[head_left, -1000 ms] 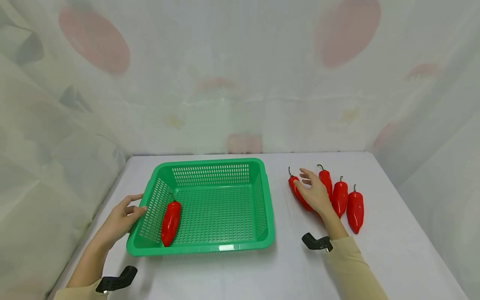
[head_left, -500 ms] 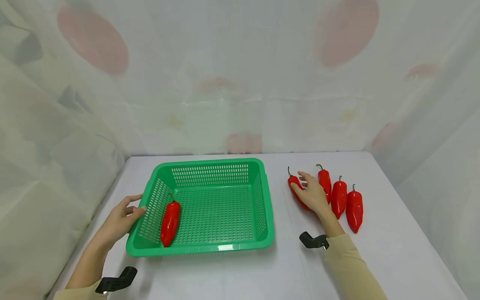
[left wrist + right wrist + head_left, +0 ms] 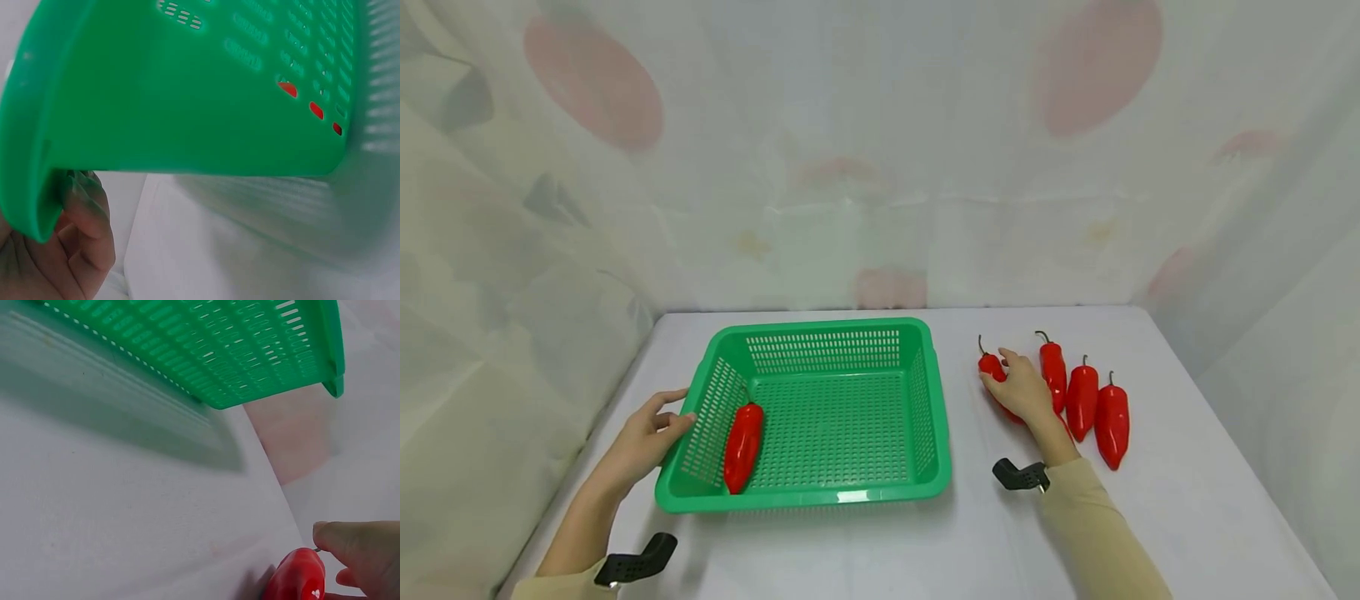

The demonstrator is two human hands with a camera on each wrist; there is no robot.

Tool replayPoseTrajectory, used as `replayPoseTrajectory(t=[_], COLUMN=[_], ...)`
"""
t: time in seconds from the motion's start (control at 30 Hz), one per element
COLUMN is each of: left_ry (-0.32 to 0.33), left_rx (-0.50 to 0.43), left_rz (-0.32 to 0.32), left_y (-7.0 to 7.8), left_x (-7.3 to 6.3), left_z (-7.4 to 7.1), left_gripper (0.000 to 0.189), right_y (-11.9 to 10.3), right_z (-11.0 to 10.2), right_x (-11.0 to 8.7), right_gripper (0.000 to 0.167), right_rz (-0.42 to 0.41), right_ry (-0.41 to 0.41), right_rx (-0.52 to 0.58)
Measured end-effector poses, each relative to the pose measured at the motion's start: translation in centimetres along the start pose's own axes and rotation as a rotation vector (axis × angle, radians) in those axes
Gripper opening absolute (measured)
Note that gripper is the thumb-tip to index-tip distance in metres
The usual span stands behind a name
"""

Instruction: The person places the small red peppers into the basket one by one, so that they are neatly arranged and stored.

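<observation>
My left hand (image 3: 643, 437) holds the near left corner of a green plastic basket (image 3: 805, 502); in the left wrist view its fingers (image 3: 87, 219) curl under the rim. One red pepper (image 3: 743, 448) lies inside, along the basket's left side. On the right, my right hand (image 3: 1022, 390) is over another red pepper (image 3: 991, 365), its thumb and index finger apart with red showing between them. The right wrist view has this pepper (image 3: 297, 578) below the fingertips, with its lower end out of frame. Firm contact there cannot be made out.
To the right of the right hand lie a red pepper (image 3: 1052, 375), a second pepper (image 3: 1082, 402) and a third pepper (image 3: 1112, 425), side by side. Red also shows beside the right forearm, mostly hidden. A patterned curtain (image 3: 887, 208) hangs behind the white table (image 3: 985, 533).
My right hand has come down and a little left onto the leftmost loose pepper, with thumb and index finger nearer each other. The left hand and basket stay put.
</observation>
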State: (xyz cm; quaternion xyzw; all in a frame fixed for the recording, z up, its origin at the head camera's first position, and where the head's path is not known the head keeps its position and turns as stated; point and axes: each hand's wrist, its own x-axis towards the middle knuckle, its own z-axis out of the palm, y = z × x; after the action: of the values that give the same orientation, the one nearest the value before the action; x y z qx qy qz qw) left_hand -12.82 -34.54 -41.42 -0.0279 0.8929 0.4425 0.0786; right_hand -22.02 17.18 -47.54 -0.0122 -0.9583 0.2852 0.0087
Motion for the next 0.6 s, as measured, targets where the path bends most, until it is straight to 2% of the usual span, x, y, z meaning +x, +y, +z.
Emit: replayPoseTrajectory(t=[0.37,0.6], left_ry=[0.001,0.008], left_rx=[-0.002,0.006], left_rz=[0.001,0.006], left_y=[-0.11,0.09], left_x=[-0.15,-0.04], left_z=[0.07,0.02], left_gripper=[0.06,0.06], right_y=[-0.08,-0.36], right_z=[0.41,0.29], right_x=[0.17,0.12], right_gripper=[0.061,0.062], right_rz=[0.026,0.02], right_ry=[-0.046,-0.055], right_rx=[-0.153,-0.188])
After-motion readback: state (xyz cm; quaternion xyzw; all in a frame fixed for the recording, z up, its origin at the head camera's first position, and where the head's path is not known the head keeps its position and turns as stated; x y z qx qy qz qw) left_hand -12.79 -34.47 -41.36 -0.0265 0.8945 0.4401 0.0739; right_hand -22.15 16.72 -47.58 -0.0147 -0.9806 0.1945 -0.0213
